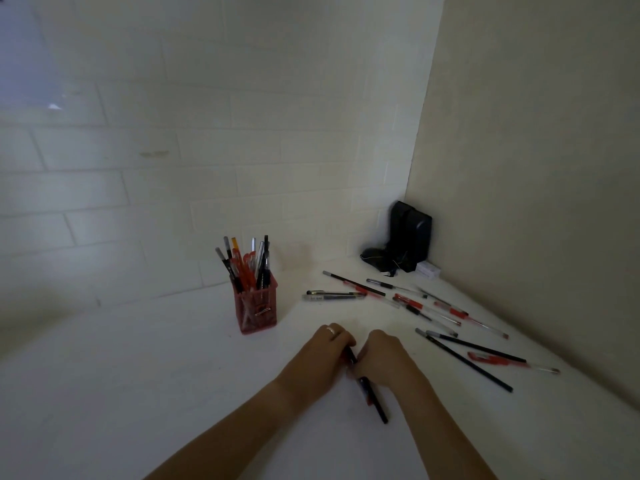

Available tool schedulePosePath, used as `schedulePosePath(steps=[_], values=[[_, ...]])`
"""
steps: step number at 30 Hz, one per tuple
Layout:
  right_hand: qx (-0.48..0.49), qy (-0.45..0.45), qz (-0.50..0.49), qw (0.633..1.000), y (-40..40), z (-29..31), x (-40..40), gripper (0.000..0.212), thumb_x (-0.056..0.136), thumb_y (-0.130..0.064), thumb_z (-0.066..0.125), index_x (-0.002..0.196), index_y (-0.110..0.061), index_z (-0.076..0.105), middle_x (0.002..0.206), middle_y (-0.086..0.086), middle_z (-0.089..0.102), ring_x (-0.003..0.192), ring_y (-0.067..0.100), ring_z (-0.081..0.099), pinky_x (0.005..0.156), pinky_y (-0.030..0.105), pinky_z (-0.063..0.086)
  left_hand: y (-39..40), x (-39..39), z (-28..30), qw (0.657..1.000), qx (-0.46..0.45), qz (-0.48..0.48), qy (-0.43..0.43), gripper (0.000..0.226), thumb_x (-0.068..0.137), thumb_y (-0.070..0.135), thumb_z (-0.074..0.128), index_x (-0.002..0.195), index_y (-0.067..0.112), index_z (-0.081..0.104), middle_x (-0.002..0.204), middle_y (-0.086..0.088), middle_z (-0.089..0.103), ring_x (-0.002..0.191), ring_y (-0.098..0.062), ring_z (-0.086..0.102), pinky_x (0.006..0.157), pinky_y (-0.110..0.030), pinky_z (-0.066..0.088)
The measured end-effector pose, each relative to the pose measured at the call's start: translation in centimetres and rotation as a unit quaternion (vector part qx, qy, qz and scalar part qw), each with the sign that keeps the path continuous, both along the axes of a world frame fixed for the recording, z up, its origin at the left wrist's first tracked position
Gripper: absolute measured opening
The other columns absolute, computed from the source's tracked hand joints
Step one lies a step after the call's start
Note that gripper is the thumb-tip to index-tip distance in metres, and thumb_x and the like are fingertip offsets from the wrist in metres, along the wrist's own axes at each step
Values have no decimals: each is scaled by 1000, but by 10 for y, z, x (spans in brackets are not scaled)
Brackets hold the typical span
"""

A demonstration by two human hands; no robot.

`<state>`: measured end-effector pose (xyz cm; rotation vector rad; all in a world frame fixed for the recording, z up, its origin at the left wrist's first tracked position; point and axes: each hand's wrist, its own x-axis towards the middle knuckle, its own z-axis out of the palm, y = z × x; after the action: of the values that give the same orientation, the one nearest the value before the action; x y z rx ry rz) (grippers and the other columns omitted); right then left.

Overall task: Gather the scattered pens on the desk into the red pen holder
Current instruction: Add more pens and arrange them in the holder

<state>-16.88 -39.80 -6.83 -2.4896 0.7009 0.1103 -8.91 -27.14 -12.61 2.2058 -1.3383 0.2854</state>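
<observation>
Though partly hidden, dark pen apparently within both hands' grip.

I see a white desk; on it stand a red pen holder, loose pens scattered right of it, and a black bag beyond those.

Between my hands and the red mesh pen holder the white desk is bare. To my right, scattered red and black pens and a black pouch fill the corner.
</observation>
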Motion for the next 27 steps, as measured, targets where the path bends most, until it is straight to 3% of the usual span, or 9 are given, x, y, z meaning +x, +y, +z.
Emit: schedulePosePath(steps=[4, 9, 16, 21, 23, 27], values=[[5, 10, -4, 1000, 13, 4, 6, 44, 73, -26, 82, 98, -10, 49, 96, 8, 59, 81, 22, 59, 53, 24, 41, 12, 4, -4, 1000, -8, 18, 25, 41, 85, 5, 56, 124, 14, 58, 121, -1, 52, 108, -12, 52, 94, -14, 41], [-13, 33, -1, 999, 27, 7, 12, 47, 74, -28, 81, 108, -6, 56, 105, 10, 63, 95, 24, 64, 66, 25, 45, 24, -1, -2, 986, -73, 91, 118, 44, 91, 3, 60, 133, 10, 49, 126, -2, 40, 97, -1, 46, 87, -1, 34], [8, 43, -18, 999, 44, 10, 18, 50, 69, -27, 86, 96, -11, 47, 97, 5, 54, 86, 21, 56, 66, 27, 44, 29, -3, 2, 968, -95, 142, 183, 42, 88, 6, 64, 126, 12, 49, 121, -2, 41, 103, -16, 52, 93, -19, 44], [17, 29, -15, 999, 49, 8, 18, 37, 72, -21, 80, 89, -11, 48, 86, 3, 53, 82, 21, 58, 48, 22, 37, 36, -4, 3, 956, -88, 173, 219, 38, 87, 5, 65, 120, 13, 49, 114, -2, 42, 98, -18, 54, 87, -23, 46], [27, 21, -15, 999, 50, 7, 19, 30, 75, -19, 76, 81, -11, 48, 86, 5, 56, 76, 19, 58, 46, 21, 36, 38, -2, 7, 941, -86, 197, 263, 32, 90, 12, 65, 117, 11, 48, 108, -4, 49, 94, -18, 56, 80, -21, 46], [100, -40, 1, 994, 53, 16, 22, 21, 76, -14, 73, 69, 1, 60, 61, 6, 52, 52, 15, 50, 48, 21, 37, 47, 4, 24, 909, -108, 178, 360, 21, 96, 32, 61, 102, 13, 57, 94, -6, 72, 82, -16, 68, 73, -26, 56]])
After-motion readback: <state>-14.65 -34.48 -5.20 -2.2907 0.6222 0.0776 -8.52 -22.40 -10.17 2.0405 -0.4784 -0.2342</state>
